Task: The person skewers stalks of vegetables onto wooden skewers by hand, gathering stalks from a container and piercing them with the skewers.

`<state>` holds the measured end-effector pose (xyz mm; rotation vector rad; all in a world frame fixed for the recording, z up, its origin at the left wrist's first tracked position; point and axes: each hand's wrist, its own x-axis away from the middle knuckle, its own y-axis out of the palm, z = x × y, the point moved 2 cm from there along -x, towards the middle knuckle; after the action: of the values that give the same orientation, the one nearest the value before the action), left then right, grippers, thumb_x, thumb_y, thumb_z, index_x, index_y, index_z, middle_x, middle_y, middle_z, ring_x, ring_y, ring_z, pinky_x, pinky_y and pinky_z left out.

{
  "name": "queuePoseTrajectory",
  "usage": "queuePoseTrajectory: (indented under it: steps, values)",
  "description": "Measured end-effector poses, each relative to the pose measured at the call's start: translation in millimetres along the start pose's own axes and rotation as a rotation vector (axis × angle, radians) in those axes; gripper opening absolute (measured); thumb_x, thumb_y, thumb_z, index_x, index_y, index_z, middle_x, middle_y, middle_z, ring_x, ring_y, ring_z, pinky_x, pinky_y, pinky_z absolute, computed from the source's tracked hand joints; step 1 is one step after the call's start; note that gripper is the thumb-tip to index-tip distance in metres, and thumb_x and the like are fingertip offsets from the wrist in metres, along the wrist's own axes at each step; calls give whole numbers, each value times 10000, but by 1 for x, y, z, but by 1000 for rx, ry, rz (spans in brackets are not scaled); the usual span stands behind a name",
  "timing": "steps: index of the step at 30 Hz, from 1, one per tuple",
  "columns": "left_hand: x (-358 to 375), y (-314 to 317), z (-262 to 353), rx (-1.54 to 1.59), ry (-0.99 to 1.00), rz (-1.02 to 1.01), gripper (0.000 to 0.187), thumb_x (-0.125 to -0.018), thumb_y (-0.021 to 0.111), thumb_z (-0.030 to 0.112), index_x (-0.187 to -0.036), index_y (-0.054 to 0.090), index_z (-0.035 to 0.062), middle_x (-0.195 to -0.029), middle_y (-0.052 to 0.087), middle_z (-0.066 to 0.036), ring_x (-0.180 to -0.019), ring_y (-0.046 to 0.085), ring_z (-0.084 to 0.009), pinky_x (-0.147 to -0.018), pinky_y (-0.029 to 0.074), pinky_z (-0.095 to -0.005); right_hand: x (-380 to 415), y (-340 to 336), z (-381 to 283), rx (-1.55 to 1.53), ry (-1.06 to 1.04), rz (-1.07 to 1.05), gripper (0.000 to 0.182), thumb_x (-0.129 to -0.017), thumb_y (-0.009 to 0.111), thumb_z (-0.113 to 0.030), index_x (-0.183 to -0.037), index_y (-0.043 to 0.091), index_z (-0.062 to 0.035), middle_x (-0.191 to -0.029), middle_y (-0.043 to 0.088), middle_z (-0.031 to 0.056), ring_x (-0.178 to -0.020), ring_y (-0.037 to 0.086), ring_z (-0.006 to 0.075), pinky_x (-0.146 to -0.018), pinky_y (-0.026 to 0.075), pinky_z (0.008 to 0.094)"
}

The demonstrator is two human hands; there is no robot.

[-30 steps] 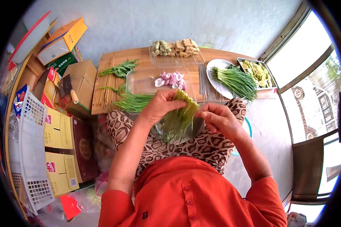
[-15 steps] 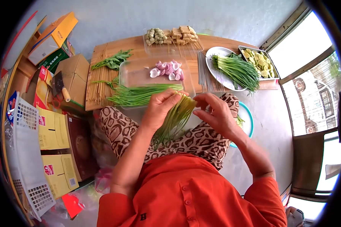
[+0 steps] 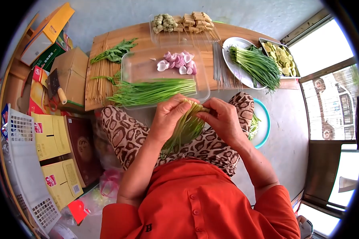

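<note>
My left hand [image 3: 169, 119] is closed around a bunch of garlic chives [image 3: 188, 129], its thumb pressed near the pale cut ends at the top. The green leaves droop over my lap. My right hand [image 3: 224, 119] pinches the right side of the same pale ends, thumb and forefinger together. Just beyond my hands, more long chives [image 3: 155, 91] lie across a clear plastic tray [image 3: 133, 67]. Pieces of purple onion [image 3: 175, 62] rest in that tray's upper part.
A wooden table [image 3: 127, 36] holds bamboo skewers [image 3: 97, 85], leafy greens [image 3: 115, 53], metal skewers [image 3: 220, 65], a white plate [image 3: 230, 44] of chives and a tray of sliced green vegetable [image 3: 281, 59]. Right of my knee sits a blue-rimmed basin [image 3: 268, 123]. A cleaver [image 3: 56, 85] and boxes stand left.
My right hand has moved in to the left and now pinches the bunch's pale ends, where its fingers were looser before. The view has shifted slightly.
</note>
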<state>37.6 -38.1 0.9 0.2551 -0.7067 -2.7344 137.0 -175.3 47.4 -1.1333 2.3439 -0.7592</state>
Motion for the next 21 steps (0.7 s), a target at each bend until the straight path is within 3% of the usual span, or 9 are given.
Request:
queuePoseTrajectory:
  steps: [11,13,15,16,17,19,21]
  values:
    - [4,-10,1,-125,74,40,243,-936,566,191,-985,669,-24,-968,630,-67,-880,555,-111,-820,429,-249,1,2,-4,-49,67,-74,215,-753,734,-103,-897,613,0,-748,579,119,-650,588,247,-593,472,329]
    - [8,-6,6,-217,115,26,238,-933,569,189,-984,674,-18,-968,618,-69,-880,552,-116,-810,433,-248,3,-1,-12,-23,-135,-5,236,-737,739,-72,-922,615,5,-800,590,115,-696,594,236,-622,478,318]
    - [15,6,13,-428,214,-34,219,-923,582,184,-989,686,4,-991,576,-68,-874,545,-126,-774,446,-251,11,0,-15,-58,-127,-24,244,-722,741,-42,-920,607,9,-827,585,112,-714,586,239,-636,477,320]
    - [20,13,17,-354,142,-52,205,-907,602,181,-1004,691,23,-1014,540,-63,-870,541,-131,-745,455,-254,15,1,-17,-67,-107,-28,242,-716,742,-36,-908,601,7,-822,579,111,-711,585,245,-637,478,324]
    - [23,16,14,-418,239,-65,184,-855,647,93,-1029,689,54,-967,547,-54,-843,535,-141,-723,458,-262,18,2,-17,-77,-87,-32,240,-710,743,-31,-895,594,4,-818,573,109,-708,583,250,-638,478,328]
    - [29,20,17,-450,280,-97,192,-845,658,101,-1029,686,53,-966,548,-61,-845,540,-151,-728,457,-263,25,3,-15,-96,-147,-16,231,-699,748,-43,-855,582,-4,-800,567,100,-710,580,251,-622,473,325]
    - [39,22,22,-372,179,-137,223,-868,643,184,-1026,699,37,-995,570,-80,-888,555,-167,-771,455,-272,33,1,-18,-38,-227,-27,225,-684,756,-64,-825,586,-25,-793,570,90,-713,577,251,-611,466,332]
